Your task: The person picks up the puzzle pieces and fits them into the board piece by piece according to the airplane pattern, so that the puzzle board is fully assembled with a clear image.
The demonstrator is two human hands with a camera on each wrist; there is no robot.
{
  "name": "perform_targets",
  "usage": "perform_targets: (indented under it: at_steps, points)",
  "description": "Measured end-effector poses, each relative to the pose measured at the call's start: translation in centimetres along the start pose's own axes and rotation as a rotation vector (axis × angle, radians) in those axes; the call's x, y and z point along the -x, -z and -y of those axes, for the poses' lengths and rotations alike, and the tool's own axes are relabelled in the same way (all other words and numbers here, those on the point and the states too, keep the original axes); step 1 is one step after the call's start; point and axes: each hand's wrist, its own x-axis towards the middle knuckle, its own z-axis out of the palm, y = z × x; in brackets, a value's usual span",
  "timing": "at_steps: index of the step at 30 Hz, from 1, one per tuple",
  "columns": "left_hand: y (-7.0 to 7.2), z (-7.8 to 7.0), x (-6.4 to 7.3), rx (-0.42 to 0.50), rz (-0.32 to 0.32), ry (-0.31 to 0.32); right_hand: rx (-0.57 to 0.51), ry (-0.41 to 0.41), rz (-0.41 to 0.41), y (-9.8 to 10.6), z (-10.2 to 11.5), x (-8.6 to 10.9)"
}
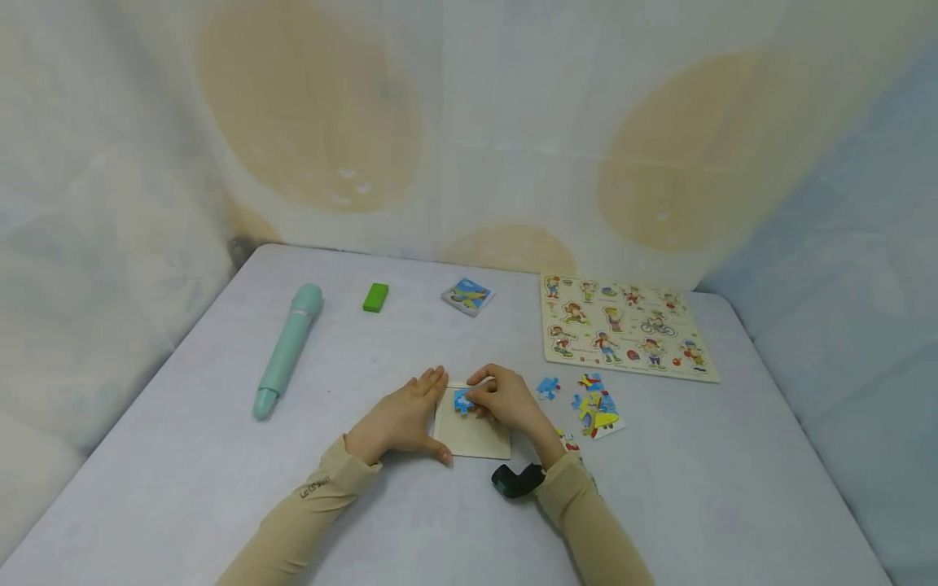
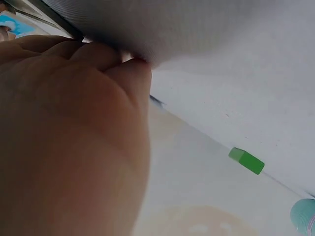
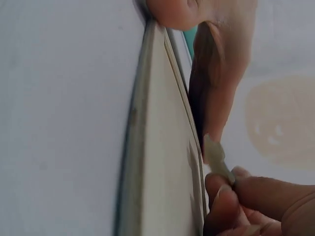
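A square wooden puzzle tray [image 1: 478,441] with a raised rim lies on the table in front of the person. Along its left side rests the left hand [image 1: 399,419], thumb spread at the near left corner and fingers stretched toward the far corner. Over the tray's far part, the right hand [image 1: 508,400] pinches a blue jigsaw piece [image 1: 462,401] between thumb and fingers. Seen from the right wrist, that piece [image 3: 217,158] is edge-on and tilted above the rim. Bare wood shows across the rest of the tray floor.
Right of the tray lie a loose blue piece [image 1: 547,388] and several joined pieces [image 1: 597,411]. Farther back are a picture board [image 1: 623,330], a small picture puzzle [image 1: 467,296] and a green block [image 1: 375,298]. A mint-green microphone-shaped object [image 1: 289,350] lies at left.
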Motion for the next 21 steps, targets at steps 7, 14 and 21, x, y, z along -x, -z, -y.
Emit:
perform_targets:
  at_steps: [7, 14, 21]
  points:
    - [-0.1, 0.2, 0.1, 0.021, -0.001, 0.005, 0.059, 0.030, -0.048, -1.0, 0.7, -0.1]
    - [0.1, 0.6, -0.1, 0.044, 0.015, 0.001, 0.083, 0.060, -0.084, -1.9, 1.0, -0.5]
    - [0.5, 0.9, -0.1, 0.070, 0.035, -0.003, 0.146, 0.074, -0.183, -3.1, 1.0, -0.7]
